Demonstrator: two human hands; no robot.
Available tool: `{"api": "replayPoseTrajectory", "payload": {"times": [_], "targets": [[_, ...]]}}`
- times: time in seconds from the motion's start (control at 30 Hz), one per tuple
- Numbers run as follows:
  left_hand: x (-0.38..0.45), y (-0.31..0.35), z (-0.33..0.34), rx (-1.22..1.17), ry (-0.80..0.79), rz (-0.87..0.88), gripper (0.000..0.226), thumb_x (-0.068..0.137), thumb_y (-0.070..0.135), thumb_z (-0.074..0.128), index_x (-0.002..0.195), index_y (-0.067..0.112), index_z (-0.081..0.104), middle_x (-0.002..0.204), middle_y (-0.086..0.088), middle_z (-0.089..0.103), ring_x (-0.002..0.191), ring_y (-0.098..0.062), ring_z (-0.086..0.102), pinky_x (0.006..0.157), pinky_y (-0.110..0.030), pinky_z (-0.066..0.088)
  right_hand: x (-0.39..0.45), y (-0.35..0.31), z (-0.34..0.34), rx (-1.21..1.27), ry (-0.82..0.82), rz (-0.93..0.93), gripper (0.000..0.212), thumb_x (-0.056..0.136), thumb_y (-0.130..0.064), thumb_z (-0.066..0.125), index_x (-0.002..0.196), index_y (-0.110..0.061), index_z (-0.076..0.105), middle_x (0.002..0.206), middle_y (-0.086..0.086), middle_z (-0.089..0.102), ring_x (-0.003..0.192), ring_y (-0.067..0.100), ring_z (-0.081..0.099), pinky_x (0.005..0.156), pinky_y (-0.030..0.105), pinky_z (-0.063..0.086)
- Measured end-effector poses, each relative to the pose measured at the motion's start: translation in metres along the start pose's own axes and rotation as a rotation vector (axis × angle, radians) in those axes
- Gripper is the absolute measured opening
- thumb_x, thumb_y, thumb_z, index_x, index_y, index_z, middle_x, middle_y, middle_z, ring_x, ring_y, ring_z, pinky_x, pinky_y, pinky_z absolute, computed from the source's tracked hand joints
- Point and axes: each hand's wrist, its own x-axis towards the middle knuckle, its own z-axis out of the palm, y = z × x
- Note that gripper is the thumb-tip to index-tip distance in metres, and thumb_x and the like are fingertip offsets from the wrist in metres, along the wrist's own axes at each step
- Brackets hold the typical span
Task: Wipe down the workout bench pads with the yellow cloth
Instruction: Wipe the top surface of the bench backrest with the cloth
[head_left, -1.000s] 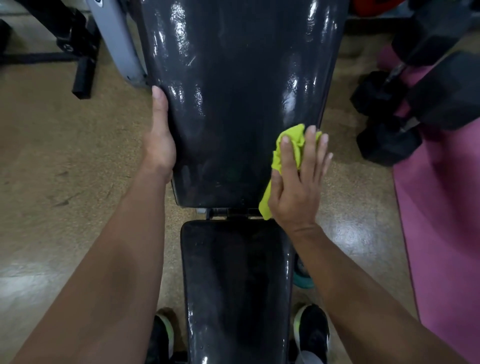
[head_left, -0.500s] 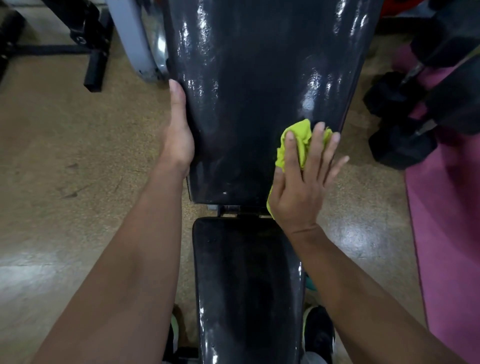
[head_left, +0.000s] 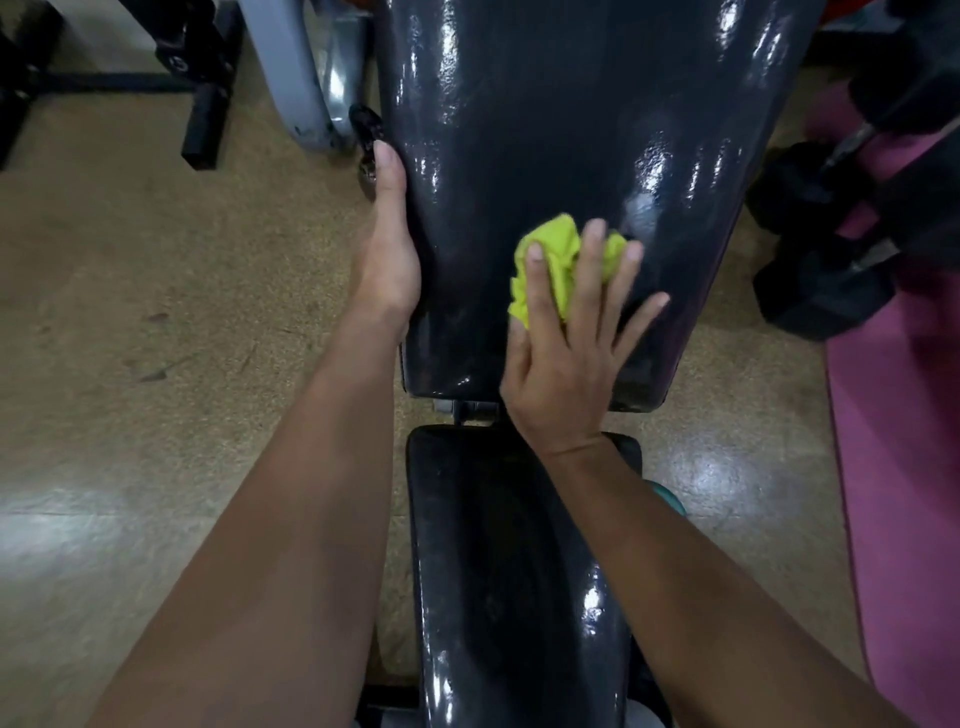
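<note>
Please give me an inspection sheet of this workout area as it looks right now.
Surface: tan speckled floor, glossy in patches.
Job's things: back pad, dark and shiny; seat pad below it, a gap between them; yellow cloth bunched on the lower back pad.
Clutter: black dumbbells on the floor to the right, beside a pink mat.
Grippers: right hand presses the cloth with straight, spread fingers; left hand rests flat along the back pad's left edge.
Cables: nothing seen.
Surroundings: grey frame leg and black stand at upper left; shoes partly hidden under the seat pad.
</note>
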Motion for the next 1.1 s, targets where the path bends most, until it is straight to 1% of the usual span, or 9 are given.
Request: {"api": "replayPoseTrajectory", "payload": {"times": [0.1,0.2,0.33,0.43,0.57,0.7,0.9,1.0,1.1], "targets": [[0.002,0.001,-0.004,-0.004,-0.049,-0.011,0.101,0.078,0.101,0.041,0.151,0.034,0.059,0.15,0.006,0.064,0.143,-0.016,0.057,0.126,-0.048,0.034,-0.004,-0.022,0.009,0.027,-0.033,-0.194,0.048,0.101,-0.027,0.055,0.149,-0.023,0.051,0.16,0.013,0.03,0.149,0.043,0.027,0.116,0.073,0.01],[-0.005,0.006,-0.004,-0.021,-0.084,-0.005,0.081,0.098,0.08,0.029,0.152,0.026,0.058,0.149,0.002,0.066,0.142,-0.016,0.058,0.127,-0.047,0.036,-0.016,-0.014,0.015,-0.031,-0.056,-0.355,0.053,0.099,-0.02,0.064,0.15,-0.024,0.049,0.161,0.009,0.028,0.151,0.037,0.027,0.116,0.07,0.015],[-0.006,0.009,-0.005,-0.072,-0.136,-0.048,0.065,0.112,0.061,0.017,0.136,0.026,0.066,0.138,0.004,0.073,0.134,-0.01,0.064,0.124,-0.039,0.041,-0.016,-0.005,0.012,-0.08,-0.046,-0.353,0.053,0.099,-0.018,0.063,0.15,-0.026,0.05,0.16,0.01,0.029,0.148,0.038,0.03,0.117,0.068,0.016],[-0.005,0.012,-0.008,-0.074,-0.147,-0.084,0.066,0.112,0.061,0.017,0.139,0.025,0.065,0.139,0.001,0.072,0.134,-0.012,0.064,0.125,-0.04,0.04,-0.012,-0.025,0.017,-0.065,-0.01,-0.293,0.046,0.101,-0.019,0.062,0.147,-0.024,0.054,0.159,0.011,0.037,0.148,0.039,0.031,0.116,0.07,0.015],[-0.007,0.01,-0.011,-0.028,-0.129,-0.118,0.076,0.102,0.075,0.028,0.146,0.024,0.063,0.139,0.001,0.072,0.132,-0.014,0.067,0.122,-0.043,0.044,-0.027,-0.038,0.027,-0.039,-0.103,-0.44,0.041,0.105,-0.019,0.05,0.146,-0.021,0.055,0.161,0.006,0.036,0.152,0.032,0.024,0.119,0.067,0.009],[-0.013,0.004,-0.01,-0.041,-0.195,-0.092,0.071,0.111,0.065,0.019,0.151,0.021,0.058,0.144,0.001,0.069,0.134,-0.012,0.065,0.121,-0.039,0.046,-0.032,-0.02,0.023,-0.118,-0.151,-0.572,0.048,0.103,-0.017,0.048,0.151,-0.023,0.048,0.164,0.003,0.025,0.152,0.029,0.023,0.123,0.06,0.004],[-0.013,0.002,-0.017,0.009,-0.201,-0.12,0.069,0.109,0.069,0.019,0.148,0.029,0.06,0.142,0.008,0.07,0.135,-0.007,0.063,0.122,-0.038,0.043,-0.04,-0.037,0.026,-0.056,-0.138,-0.403,0.045,0.102,-0.014,0.048,0.146,-0.023,0.054,0.165,0.005,0.024,0.156,0.032,0.013,0.122,0.065,0.004],[-0.014,-0.002,-0.018,-0.013,-0.241,-0.146,0.07,0.109,0.068,0.018,0.15,0.028,0.057,0.144,0.006,0.068,0.135,-0.009,0.063,0.121,-0.038,0.045,-0.054,-0.032,0.03,-0.092,-0.198,-0.557,0.049,0.103,-0.018,0.048,0.151,-0.023,0.047,0.166,0.003,0.027,0.155,0.031,0.019,0.122,0.064,0.005],[-0.019,-0.004,-0.02,-0.041,-0.259,-0.171,0.068,0.108,0.07,0.019,0.148,0.031,0.059,0.146,0.006,0.068,0.137,-0.01,0.061,0.125,-0.043,0.04,-0.057,-0.008,0.024,-0.085,-0.208,-0.621,0.043,0.105,-0.015,0.044,0.145,-0.023,0.055,0.163,0.005,0.033,0.153,0.028,0.025,0.123,0.062,0.008]]}}
